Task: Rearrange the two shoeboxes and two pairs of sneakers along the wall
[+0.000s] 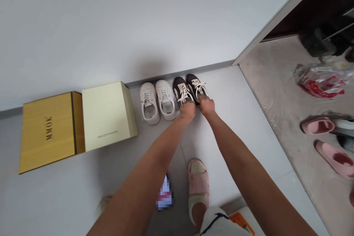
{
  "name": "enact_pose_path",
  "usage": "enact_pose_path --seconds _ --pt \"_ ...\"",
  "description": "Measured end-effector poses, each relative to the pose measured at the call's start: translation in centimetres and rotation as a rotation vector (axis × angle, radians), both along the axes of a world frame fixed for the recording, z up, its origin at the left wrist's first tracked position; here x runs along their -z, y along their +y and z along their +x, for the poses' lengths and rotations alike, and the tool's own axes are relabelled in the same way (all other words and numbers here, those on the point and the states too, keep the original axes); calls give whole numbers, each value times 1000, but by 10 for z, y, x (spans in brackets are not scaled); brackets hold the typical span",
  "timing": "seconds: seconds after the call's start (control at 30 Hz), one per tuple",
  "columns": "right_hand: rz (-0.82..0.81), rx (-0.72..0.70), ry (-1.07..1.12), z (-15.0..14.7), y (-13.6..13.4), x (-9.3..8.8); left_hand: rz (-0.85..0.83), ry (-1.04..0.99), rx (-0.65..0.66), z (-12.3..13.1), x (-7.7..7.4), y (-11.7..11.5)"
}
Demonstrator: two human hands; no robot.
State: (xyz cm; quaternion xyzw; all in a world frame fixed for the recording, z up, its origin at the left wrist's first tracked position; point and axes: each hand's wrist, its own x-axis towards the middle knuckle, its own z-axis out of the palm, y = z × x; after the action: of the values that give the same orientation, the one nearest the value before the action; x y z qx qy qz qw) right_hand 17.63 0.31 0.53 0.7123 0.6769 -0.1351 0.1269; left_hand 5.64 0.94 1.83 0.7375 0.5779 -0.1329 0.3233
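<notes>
Okay, working across from the left of the frame, a mustard-yellow MMOK box (47, 132) lies on the tiled floor (235, 136), touching a cream MEIZHIYUAN box (106, 114). Next, against the skirting board (155, 77), sit white sneakers (149, 103), just beside black sneakers (179, 88) with white laces. My left hand (187, 110) is at the heel of the left black sneaker and my right hand (206, 106) at the heel of its partner. The hands are apart but close together, and from this view I can't tell whether either is clamped on. Farther right, past the tile edge, a plastic bag (320, 81) and pink slippers (318, 125) lie on a concrete floor (276, 92).

The main risk, I'd judge, is a weak hold at the heels: a shoe could slip free and land on its side. The loose laces could also snag, and with so little room, a sideways knock could disturb the white sneakers.
</notes>
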Motion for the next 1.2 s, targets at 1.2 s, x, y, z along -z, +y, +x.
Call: enact_pose_path --seconds 1.2 --pt "-558 -833 154 -158 -177 -77 -68 -223 -776 -418 -26 -320"
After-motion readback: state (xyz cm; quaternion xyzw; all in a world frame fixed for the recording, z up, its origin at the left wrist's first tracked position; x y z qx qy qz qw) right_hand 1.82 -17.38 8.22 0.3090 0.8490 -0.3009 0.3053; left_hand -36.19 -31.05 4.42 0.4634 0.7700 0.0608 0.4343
